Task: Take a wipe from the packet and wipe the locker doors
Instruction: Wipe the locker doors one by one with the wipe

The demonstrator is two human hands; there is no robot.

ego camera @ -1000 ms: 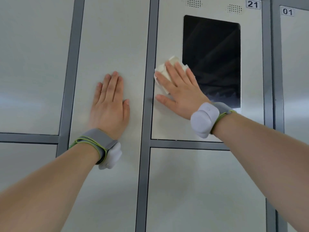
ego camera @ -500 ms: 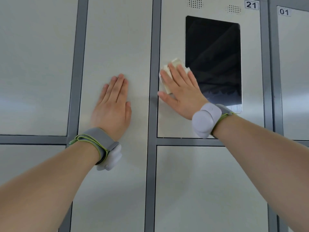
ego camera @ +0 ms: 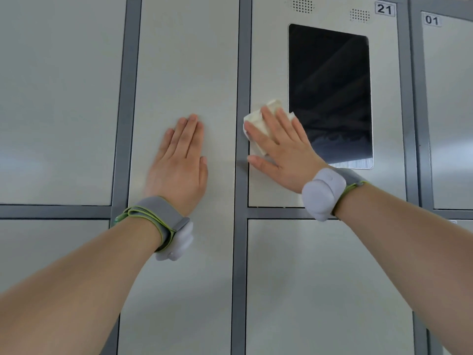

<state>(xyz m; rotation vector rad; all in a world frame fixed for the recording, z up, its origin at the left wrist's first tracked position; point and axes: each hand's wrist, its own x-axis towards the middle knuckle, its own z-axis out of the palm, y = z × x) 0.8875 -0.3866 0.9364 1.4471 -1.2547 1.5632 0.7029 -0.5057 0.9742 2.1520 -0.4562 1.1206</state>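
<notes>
— From the head view, where is the wipe (ego camera: 258, 119)?

— Middle of the frame. It's a folded white wad lying flat against the door marked 21 (ego camera: 268, 60), right by the left edge of the dark screen (ego camera: 330, 93).

— What's holding it there?

— The right hand (ego camera: 281, 152) presses it to the door. Its fingers (ego camera: 271, 124) are straight and a little apart, laid over the wipe, with the thumb out towards the grey frame strip (ego camera: 243, 73).

— And the other one?

— The left hand (ego camera: 179, 162), centre-left, rests flat on the tall door (ego camera: 186, 60) next along, fingers straight and close together, nothing under them.

— Anything else?

— A grey wristband (ego camera: 158, 219) on each wrist, and the door marked 01 (ego camera: 450, 111) at the right edge.
</notes>
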